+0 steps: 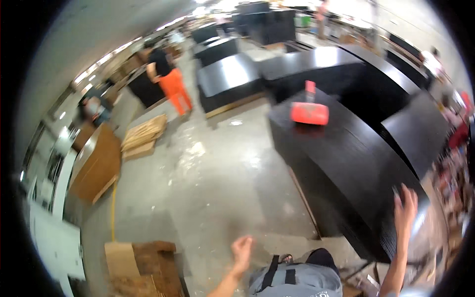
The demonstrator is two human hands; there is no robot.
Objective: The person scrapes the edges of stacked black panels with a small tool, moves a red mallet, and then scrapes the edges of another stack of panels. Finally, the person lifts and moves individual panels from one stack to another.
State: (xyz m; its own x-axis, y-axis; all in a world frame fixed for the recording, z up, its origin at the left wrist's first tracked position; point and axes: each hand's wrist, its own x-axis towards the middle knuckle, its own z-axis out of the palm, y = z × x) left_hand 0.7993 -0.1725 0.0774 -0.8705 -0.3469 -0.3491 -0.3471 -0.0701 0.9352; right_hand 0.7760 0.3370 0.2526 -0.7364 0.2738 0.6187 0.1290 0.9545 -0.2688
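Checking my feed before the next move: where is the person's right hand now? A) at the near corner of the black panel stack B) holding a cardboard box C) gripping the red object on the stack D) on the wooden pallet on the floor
A: the right hand is raised with fingers spread at the near corner of the black panel stack, far from the red object lying on top.

right hand [405, 208] blurred, forearms cut off (btm edge)

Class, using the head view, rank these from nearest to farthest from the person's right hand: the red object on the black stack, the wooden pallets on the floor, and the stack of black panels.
From the right hand:
1. Stack of black panels, under the hand.
2. Red object, farther up on the same stack.
3. Wooden pallets, far left on the floor.
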